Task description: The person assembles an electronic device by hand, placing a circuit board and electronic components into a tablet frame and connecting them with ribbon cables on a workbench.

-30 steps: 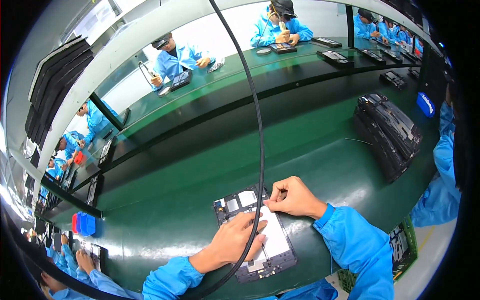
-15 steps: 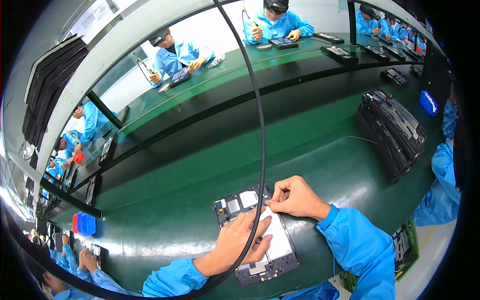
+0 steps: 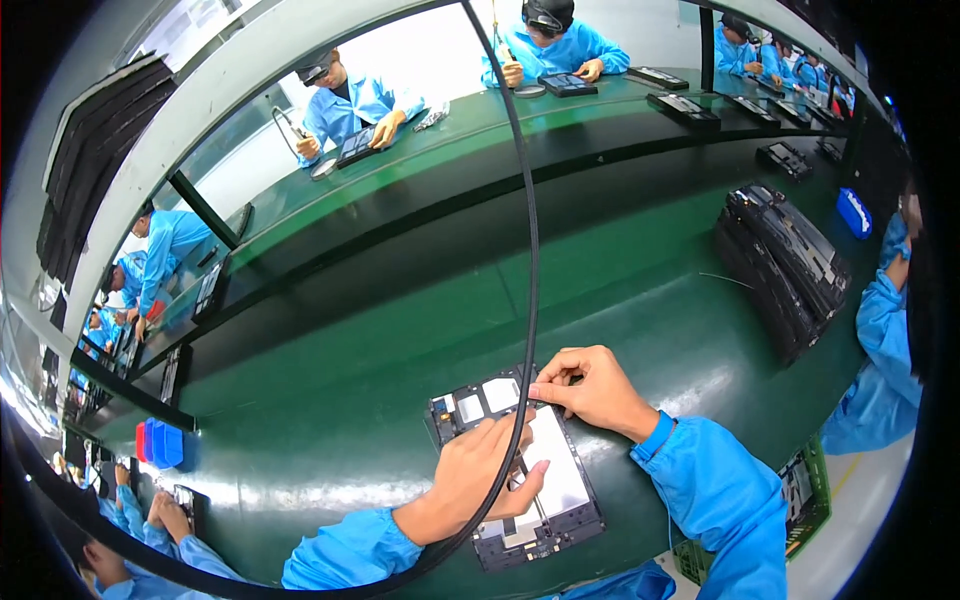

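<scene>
An opened tablet-like device [image 3: 575, 528] lies on the green worktop in front of me, its dark frame and pale inner panel facing up. My left hand [image 3: 465, 475] rests across its left and middle part, fingers stretched and thumb apart. At the upper right edge of the device, my right hand [image 3: 592, 392] is pinched closed, fingertips together beside the left fingers. Whatever the pinch holds is hidden or too small to name. A black cable [image 3: 531, 250] hangs in the foreground and crosses over the left hand in the picture.
A leaning stack of dark device frames [image 3: 785, 265] stands to the right, near a thin wire and a blue tray [image 3: 855, 212]. Blue and red bins [image 3: 165, 444] sit at the left. A green crate [image 3: 815, 505] is below the right edge. Co-workers sit across and at both sides.
My left fingers have drawn slightly back and down. The right hand stays pinched at nearly the same spot. The view has tilted a little.
</scene>
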The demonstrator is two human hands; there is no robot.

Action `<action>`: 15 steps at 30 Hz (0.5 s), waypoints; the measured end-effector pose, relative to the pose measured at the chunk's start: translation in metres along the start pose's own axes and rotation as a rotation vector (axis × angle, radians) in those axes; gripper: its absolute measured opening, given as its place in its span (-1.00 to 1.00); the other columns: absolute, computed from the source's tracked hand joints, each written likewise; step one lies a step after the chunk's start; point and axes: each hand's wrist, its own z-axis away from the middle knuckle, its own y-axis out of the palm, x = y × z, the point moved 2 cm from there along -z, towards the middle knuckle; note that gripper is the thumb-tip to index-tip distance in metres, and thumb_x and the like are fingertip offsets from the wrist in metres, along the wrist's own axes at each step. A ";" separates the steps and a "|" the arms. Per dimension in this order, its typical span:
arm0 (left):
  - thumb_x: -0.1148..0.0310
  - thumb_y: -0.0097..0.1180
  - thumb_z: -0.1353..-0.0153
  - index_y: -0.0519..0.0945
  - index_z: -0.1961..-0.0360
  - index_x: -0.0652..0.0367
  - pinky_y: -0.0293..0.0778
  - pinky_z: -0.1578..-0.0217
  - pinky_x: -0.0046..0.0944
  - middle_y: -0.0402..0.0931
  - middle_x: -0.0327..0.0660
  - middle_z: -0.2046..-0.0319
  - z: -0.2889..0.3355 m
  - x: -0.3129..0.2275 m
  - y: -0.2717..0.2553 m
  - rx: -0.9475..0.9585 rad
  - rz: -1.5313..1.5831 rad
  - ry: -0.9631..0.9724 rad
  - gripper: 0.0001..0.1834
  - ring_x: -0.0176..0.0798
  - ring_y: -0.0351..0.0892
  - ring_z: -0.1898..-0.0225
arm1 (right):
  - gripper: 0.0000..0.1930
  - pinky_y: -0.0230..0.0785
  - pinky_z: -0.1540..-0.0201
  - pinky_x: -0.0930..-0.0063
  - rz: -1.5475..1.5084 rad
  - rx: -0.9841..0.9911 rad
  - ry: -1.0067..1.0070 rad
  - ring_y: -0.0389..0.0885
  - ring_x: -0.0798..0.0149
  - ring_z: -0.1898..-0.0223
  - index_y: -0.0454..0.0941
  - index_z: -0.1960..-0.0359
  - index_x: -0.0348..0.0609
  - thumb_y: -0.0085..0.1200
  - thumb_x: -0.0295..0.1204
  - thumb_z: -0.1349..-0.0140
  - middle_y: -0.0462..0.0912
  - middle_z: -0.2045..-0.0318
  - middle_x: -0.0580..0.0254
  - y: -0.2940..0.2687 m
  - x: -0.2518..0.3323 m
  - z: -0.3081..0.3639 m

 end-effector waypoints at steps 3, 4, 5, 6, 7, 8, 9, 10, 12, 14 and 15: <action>0.25 0.48 -0.21 0.62 -0.10 0.23 0.64 0.27 -0.14 0.73 -0.09 -0.17 0.003 -0.004 -0.001 0.012 -0.042 -0.060 -0.50 -0.10 0.68 0.23 | -0.84 0.33 0.44 0.50 0.043 -0.041 -0.097 0.51 0.54 0.49 0.90 0.29 -0.24 0.57 -0.39 -0.27 0.69 0.48 0.28 0.001 -0.002 -0.001; 0.25 0.48 -0.21 0.62 -0.10 0.23 0.64 0.27 -0.14 0.73 -0.09 -0.17 0.003 -0.006 -0.002 0.008 -0.035 -0.063 -0.50 -0.10 0.68 0.23 | -0.86 0.31 0.41 0.49 0.098 -0.071 -0.164 0.49 0.53 0.47 0.93 0.26 -0.18 0.57 -0.39 -0.26 0.68 0.46 0.30 0.001 -0.002 0.000; 0.26 0.48 -0.21 0.62 -0.14 0.24 0.64 0.25 -0.12 0.73 -0.08 -0.17 0.000 -0.007 -0.002 0.023 -0.049 -0.065 -0.47 -0.10 0.67 0.24 | -0.86 0.31 0.41 0.49 0.104 -0.069 -0.160 0.49 0.53 0.47 0.93 0.26 -0.18 0.57 -0.39 -0.26 0.68 0.46 0.30 0.001 -0.003 0.001; 0.27 0.47 -0.20 0.63 -0.19 0.25 0.65 0.23 -0.11 0.72 -0.07 -0.17 -0.001 -0.008 -0.002 0.038 -0.068 -0.068 -0.44 -0.09 0.67 0.25 | -0.87 0.29 0.40 0.49 0.107 -0.068 -0.160 0.47 0.53 0.45 0.94 0.23 -0.13 0.58 -0.39 -0.25 0.68 0.45 0.31 0.002 -0.003 0.000; 0.27 0.47 -0.20 0.63 -0.19 0.25 0.65 0.23 -0.11 0.72 -0.07 -0.17 -0.002 -0.008 -0.003 0.035 -0.065 -0.070 -0.44 -0.09 0.67 0.25 | -0.86 0.27 0.38 0.49 0.109 -0.067 -0.160 0.46 0.52 0.43 0.95 0.21 -0.08 0.59 -0.38 -0.23 0.68 0.45 0.33 0.003 -0.004 -0.001; 0.28 0.47 -0.20 0.62 -0.19 0.25 0.65 0.23 -0.12 0.72 -0.07 -0.17 -0.003 -0.009 -0.004 0.036 -0.087 -0.057 -0.44 -0.09 0.67 0.25 | -0.86 0.27 0.38 0.49 0.112 -0.066 -0.158 0.46 0.52 0.43 0.95 0.21 -0.08 0.59 -0.38 -0.23 0.68 0.45 0.33 0.002 -0.003 -0.002; 0.29 0.46 -0.20 0.62 -0.19 0.25 0.65 0.22 -0.12 0.72 -0.07 -0.16 -0.002 -0.009 -0.004 0.038 -0.111 -0.049 -0.44 -0.09 0.67 0.26 | -0.85 0.25 0.39 0.47 0.114 -0.049 -0.161 0.45 0.51 0.43 0.96 0.20 -0.07 0.59 -0.38 -0.22 0.67 0.46 0.33 0.003 -0.002 -0.002; 0.29 0.46 -0.20 0.62 -0.19 0.25 0.65 0.22 -0.12 0.72 -0.07 -0.16 -0.002 -0.009 -0.005 0.038 -0.110 -0.055 -0.44 -0.09 0.67 0.26 | -0.84 0.23 0.39 0.46 0.115 -0.032 -0.164 0.44 0.50 0.43 0.96 0.19 -0.05 0.59 -0.38 -0.21 0.65 0.47 0.34 0.005 -0.002 -0.003; 0.32 0.44 -0.20 0.63 -0.20 0.25 0.64 0.22 -0.12 0.71 -0.07 -0.16 -0.002 -0.008 -0.004 0.023 -0.110 -0.069 -0.45 -0.10 0.67 0.26 | -0.84 0.20 0.40 0.43 0.149 -0.015 -0.168 0.41 0.49 0.45 0.96 0.19 -0.05 0.60 -0.38 -0.20 0.61 0.49 0.33 0.004 -0.003 -0.008; 0.29 0.38 -0.22 0.64 -0.23 0.27 0.65 0.27 -0.11 0.70 -0.07 -0.14 -0.001 -0.005 0.001 0.002 -0.092 -0.061 -0.44 -0.10 0.62 0.27 | -0.84 0.17 0.42 0.41 0.184 0.002 -0.169 0.39 0.47 0.46 0.96 0.19 -0.04 0.60 -0.39 -0.19 0.58 0.52 0.33 0.005 -0.007 -0.013; 0.26 0.32 -0.24 0.66 -0.26 0.30 0.66 0.33 -0.11 0.68 -0.08 -0.11 -0.001 -0.003 0.003 -0.020 -0.078 -0.043 -0.42 -0.10 0.57 0.29 | -0.83 0.14 0.43 0.38 0.179 0.019 -0.212 0.37 0.45 0.47 0.96 0.19 -0.04 0.60 -0.39 -0.18 0.54 0.54 0.32 0.005 -0.010 -0.016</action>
